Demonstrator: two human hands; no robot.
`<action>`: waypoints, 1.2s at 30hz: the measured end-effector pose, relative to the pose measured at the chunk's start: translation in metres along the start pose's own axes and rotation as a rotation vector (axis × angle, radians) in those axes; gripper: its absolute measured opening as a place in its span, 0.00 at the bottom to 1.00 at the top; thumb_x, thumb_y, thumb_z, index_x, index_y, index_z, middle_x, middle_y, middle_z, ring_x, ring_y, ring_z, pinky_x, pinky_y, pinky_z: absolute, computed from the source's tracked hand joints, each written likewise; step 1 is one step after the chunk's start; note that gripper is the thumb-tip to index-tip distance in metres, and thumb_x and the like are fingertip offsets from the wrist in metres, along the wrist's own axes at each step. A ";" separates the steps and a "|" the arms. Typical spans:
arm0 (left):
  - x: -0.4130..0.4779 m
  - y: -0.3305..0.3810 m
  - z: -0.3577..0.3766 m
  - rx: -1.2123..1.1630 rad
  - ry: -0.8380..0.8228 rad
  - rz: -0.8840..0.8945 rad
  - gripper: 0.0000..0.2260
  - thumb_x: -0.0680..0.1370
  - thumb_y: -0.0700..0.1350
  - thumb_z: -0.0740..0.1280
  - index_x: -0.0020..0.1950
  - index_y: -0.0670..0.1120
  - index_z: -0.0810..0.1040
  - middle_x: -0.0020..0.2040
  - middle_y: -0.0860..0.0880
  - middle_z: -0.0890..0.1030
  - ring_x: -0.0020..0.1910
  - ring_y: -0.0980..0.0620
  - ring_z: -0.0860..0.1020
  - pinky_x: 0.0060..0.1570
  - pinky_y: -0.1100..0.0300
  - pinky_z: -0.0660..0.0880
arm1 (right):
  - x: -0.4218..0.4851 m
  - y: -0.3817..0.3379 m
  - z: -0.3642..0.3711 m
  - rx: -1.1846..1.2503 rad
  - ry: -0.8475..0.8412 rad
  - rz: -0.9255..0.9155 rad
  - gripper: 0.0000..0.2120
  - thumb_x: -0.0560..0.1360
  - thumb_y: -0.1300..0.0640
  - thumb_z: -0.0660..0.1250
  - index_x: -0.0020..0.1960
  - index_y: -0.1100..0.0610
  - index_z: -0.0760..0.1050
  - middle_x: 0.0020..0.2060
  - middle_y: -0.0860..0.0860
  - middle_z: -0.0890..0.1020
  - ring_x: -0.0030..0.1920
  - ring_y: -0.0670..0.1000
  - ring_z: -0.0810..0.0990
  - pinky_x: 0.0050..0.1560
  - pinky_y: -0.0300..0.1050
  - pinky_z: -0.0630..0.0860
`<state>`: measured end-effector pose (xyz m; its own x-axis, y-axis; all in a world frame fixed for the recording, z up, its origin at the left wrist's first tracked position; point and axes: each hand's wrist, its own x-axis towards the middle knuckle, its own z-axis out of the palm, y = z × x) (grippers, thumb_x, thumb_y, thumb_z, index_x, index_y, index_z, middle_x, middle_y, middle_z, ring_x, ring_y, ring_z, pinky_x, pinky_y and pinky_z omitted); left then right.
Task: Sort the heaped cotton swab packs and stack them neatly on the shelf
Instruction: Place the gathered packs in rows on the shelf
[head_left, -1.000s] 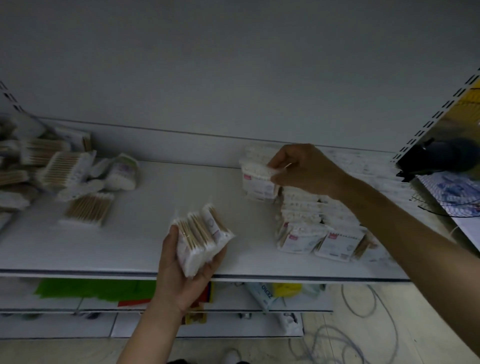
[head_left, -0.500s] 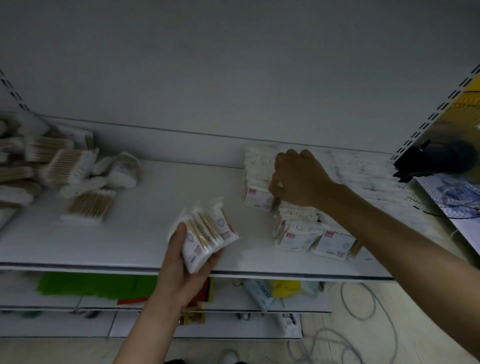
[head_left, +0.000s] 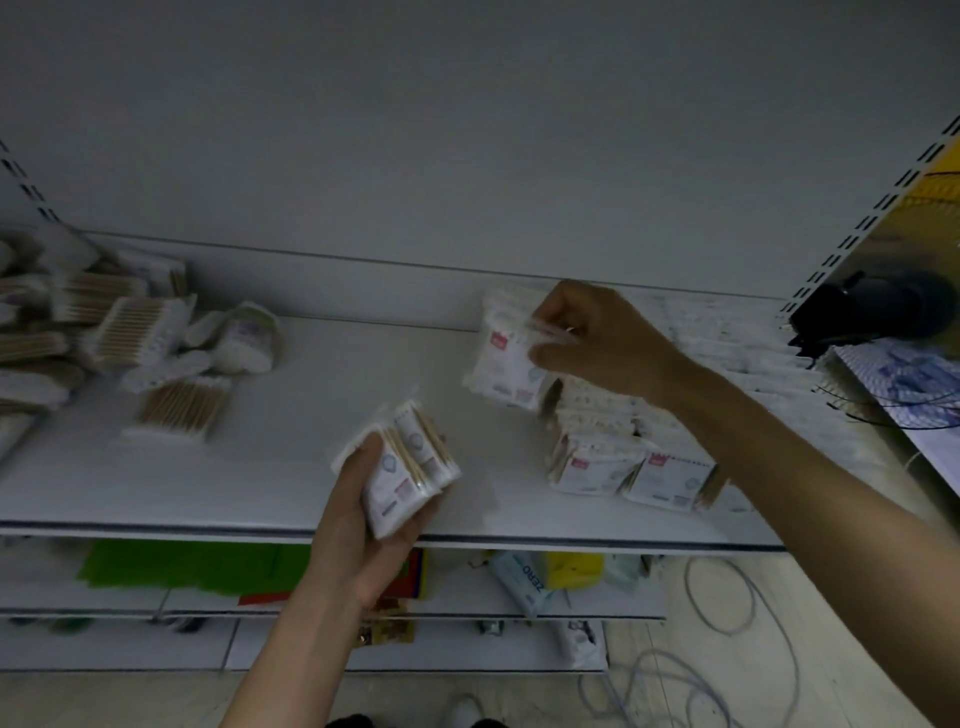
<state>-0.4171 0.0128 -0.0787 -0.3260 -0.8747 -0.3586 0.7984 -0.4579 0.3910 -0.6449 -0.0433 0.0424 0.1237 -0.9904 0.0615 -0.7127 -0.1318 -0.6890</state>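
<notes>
Several things could go wrong from where I stand, and the biggest concerns the long white metal shelf (head_left: 291, 467). I can see no raised lip along its near edge, so anything nudged forward would likely drop to the floor (head_left: 675, 691).

At its far left lies the loose heap of clear-wrapped cotton swab packs with wooden sticks (head_left: 119, 332), sprawled at all angles and not yet sorted. Those slick wrappers look ready to slide over one another if one is pulled from underneath.

To the right stands the tidy stack of white red-labelled swab packs (head_left: 623, 457), its front packs close to the near edge. The right forearm (head_left: 779, 467) reaches across just above it, and a careless sweep could push that front row off.

Nearer the middle, the left hand (head_left: 358, 525) holds a fanned bundle of white swab packs (head_left: 410, 467) over the shelf's near edge, its grip curled round them from below. The packs splay apart at the top, so the outer one might slip free.

Smallest of all, the right hand (head_left: 597, 338) has a single white swab pack with a red label (head_left: 506, 364) in a fingertip grip. Thumb and fingers pinch its right side, and it hangs tilted above the far left end of the stack. Held by so little, it could twist or land crooked and tip the column beneath.
</notes>
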 end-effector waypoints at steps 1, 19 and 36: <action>0.000 0.001 -0.003 -0.009 0.009 0.018 0.43 0.45 0.49 0.86 0.60 0.46 0.81 0.61 0.43 0.81 0.54 0.46 0.82 0.54 0.44 0.77 | 0.000 0.003 -0.003 -0.070 0.005 -0.006 0.11 0.69 0.62 0.74 0.46 0.55 0.74 0.39 0.43 0.77 0.37 0.38 0.75 0.35 0.27 0.69; -0.009 0.006 0.016 0.493 -0.059 0.142 0.38 0.43 0.59 0.84 0.48 0.46 0.80 0.46 0.47 0.86 0.45 0.50 0.84 0.37 0.59 0.80 | -0.007 0.002 0.023 -0.818 0.080 -0.240 0.17 0.80 0.47 0.58 0.53 0.56 0.81 0.51 0.53 0.80 0.51 0.55 0.77 0.54 0.48 0.66; -0.002 -0.001 0.017 0.763 0.191 0.234 0.17 0.64 0.50 0.72 0.48 0.43 0.79 0.43 0.47 0.84 0.39 0.55 0.83 0.37 0.62 0.79 | -0.022 0.012 0.022 -0.472 -0.076 -0.047 0.08 0.72 0.53 0.71 0.50 0.51 0.78 0.49 0.47 0.81 0.51 0.48 0.78 0.54 0.41 0.65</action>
<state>-0.4259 0.0120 -0.0645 -0.0467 -0.9505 -0.3073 0.2482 -0.3090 0.9181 -0.6408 -0.0218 0.0165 0.2009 -0.9794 0.0195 -0.9385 -0.1982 -0.2826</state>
